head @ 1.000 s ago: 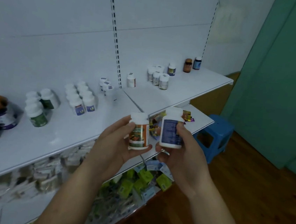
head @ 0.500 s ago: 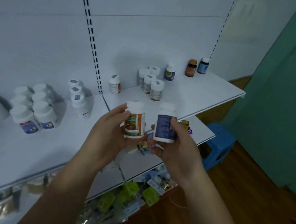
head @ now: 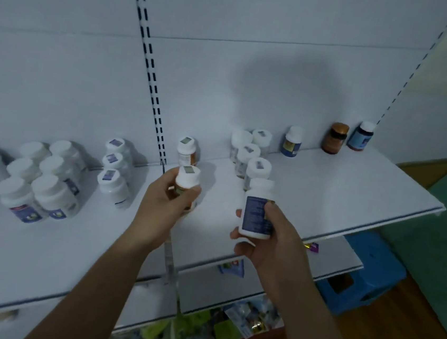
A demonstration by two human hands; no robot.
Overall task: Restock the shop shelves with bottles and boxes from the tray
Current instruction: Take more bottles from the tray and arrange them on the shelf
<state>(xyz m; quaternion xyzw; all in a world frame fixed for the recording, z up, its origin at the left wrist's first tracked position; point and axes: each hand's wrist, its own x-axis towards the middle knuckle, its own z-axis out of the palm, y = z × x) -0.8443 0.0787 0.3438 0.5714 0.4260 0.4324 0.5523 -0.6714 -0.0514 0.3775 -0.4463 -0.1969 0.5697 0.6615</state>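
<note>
Two bottles are in hand, one each, both upright with their caps on top. Nearest the camera, the right hand point(head: 273, 235) has thumb and fingers curled round the lower half of the blue-label bottle point(head: 256, 214) and holds it in the air above the front part of the shelf point(head: 324, 193). A little farther in, the left hand point(head: 163, 204) grips the orange-label bottle point(head: 187, 178) round its body just under the cap. The hand hides the base, so I cannot tell whether it already touches the shelf.

Straight behind that bottle, against the back panel, stands a lone bottle point(head: 187, 150) with what looks like the same orange label and cap sticker, and only a small gap lies between the two. By my judgement the left hand is the nearer to a finished placement. Its bottle needs only to settle straight down, long axis kept vertical, in line with its twin.

The right hand's bottle sits just in front of a short row of white-capped bottles point(head: 257, 167) that runs back to the panel. Whether those are the same kind I cannot tell. The tray is not in view.
</note>
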